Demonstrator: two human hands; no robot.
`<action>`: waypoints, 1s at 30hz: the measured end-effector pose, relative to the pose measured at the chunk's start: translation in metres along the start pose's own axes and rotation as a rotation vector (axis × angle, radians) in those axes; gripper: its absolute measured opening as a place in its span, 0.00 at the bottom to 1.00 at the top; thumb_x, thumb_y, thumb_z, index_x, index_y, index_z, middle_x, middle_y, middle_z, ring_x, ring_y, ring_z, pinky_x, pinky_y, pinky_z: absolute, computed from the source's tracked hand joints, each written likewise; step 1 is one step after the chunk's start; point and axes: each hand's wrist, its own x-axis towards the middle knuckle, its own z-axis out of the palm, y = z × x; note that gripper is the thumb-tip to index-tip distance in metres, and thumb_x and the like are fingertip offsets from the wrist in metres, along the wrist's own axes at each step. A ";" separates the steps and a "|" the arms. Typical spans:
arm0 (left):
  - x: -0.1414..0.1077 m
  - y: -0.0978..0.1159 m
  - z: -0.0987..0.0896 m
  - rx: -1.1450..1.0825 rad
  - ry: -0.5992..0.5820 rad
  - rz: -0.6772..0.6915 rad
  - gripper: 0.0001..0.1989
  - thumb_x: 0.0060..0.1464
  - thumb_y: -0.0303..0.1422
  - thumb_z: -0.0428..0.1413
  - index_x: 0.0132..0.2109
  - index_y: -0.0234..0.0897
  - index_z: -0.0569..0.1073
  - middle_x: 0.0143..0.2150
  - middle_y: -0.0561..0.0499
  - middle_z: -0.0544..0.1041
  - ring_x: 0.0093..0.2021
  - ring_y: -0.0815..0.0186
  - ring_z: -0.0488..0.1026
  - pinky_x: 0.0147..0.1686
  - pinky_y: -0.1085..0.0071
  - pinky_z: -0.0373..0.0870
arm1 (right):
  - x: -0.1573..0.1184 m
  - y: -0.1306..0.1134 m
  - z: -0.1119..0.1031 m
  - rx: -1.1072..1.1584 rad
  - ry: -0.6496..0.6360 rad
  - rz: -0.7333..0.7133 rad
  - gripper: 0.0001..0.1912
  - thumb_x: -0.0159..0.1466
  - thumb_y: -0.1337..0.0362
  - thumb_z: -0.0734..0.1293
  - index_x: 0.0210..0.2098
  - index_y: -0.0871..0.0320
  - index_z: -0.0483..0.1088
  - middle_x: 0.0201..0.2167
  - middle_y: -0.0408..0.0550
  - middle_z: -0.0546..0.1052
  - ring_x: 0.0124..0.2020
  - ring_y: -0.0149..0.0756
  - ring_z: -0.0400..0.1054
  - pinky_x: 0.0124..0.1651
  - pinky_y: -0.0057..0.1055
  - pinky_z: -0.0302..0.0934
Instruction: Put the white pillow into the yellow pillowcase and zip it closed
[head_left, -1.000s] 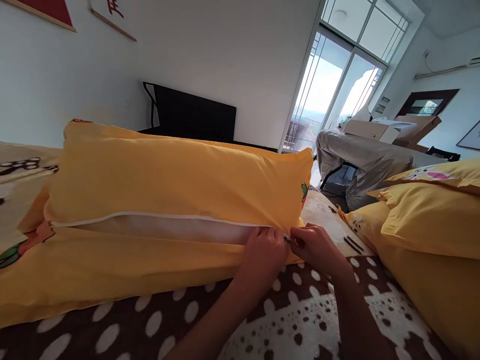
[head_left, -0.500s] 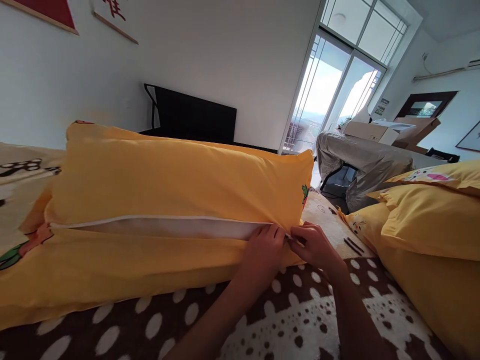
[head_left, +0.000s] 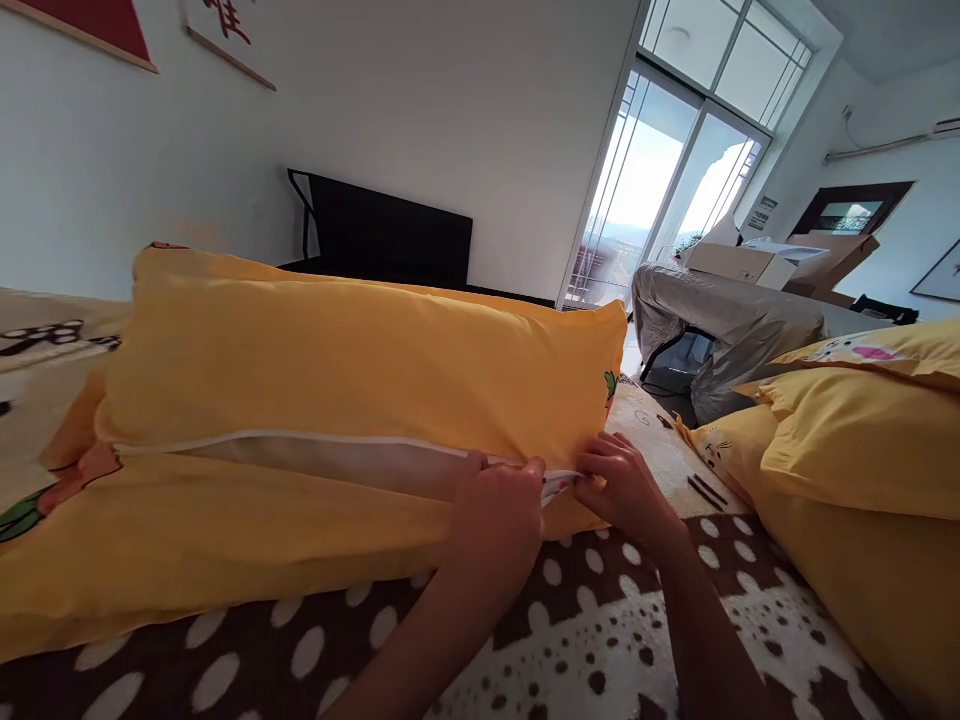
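Note:
A large yellow pillow in a cover [head_left: 337,360] lies across the bed, with a long zipper opening [head_left: 330,462] along its near side showing whitish filling. My left hand [head_left: 499,505] is closed on the opening's edge, right of the middle. Close by on the right, my right hand [head_left: 619,485] pinches the cover at the opening's right end. Between the hands a short stretch of white edge with a small pink print shows. The zipper pull cannot be made out.
More yellow pillows [head_left: 862,440] are stacked at the right. Under everything is a brown and cream patterned blanket [head_left: 585,640]. Behind stand a black panel [head_left: 390,230] and a grey-covered table [head_left: 697,300] with a white box [head_left: 742,262]. A glass door [head_left: 652,180] is at the back.
My left hand has moved left along the opening, away from my right hand, and the white edge between them now shows. My right hand has shifted only slightly.

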 end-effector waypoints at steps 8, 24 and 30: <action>0.004 -0.007 -0.001 -0.170 -0.043 0.012 0.11 0.57 0.29 0.45 0.38 0.39 0.73 0.33 0.49 0.76 0.34 0.61 0.71 0.35 0.67 0.58 | 0.004 -0.029 0.011 0.089 0.143 -0.150 0.10 0.60 0.72 0.60 0.41 0.58 0.67 0.40 0.50 0.72 0.42 0.36 0.63 0.48 0.35 0.54; -0.005 -0.004 -0.008 0.165 0.006 0.047 0.12 0.57 0.28 0.42 0.34 0.37 0.70 0.23 0.47 0.72 0.26 0.59 0.70 0.28 0.66 0.52 | 0.004 -0.033 0.037 0.433 0.290 0.019 0.06 0.55 0.71 0.54 0.24 0.58 0.58 0.23 0.44 0.63 0.27 0.31 0.57 0.30 0.28 0.51; -0.001 -0.009 -0.009 0.121 -0.056 -0.007 0.11 0.56 0.29 0.46 0.39 0.39 0.72 0.29 0.47 0.76 0.31 0.57 0.71 0.30 0.66 0.53 | 0.003 -0.031 0.034 0.387 0.212 -0.085 0.06 0.60 0.68 0.61 0.37 0.59 0.69 0.31 0.47 0.74 0.33 0.32 0.67 0.36 0.27 0.58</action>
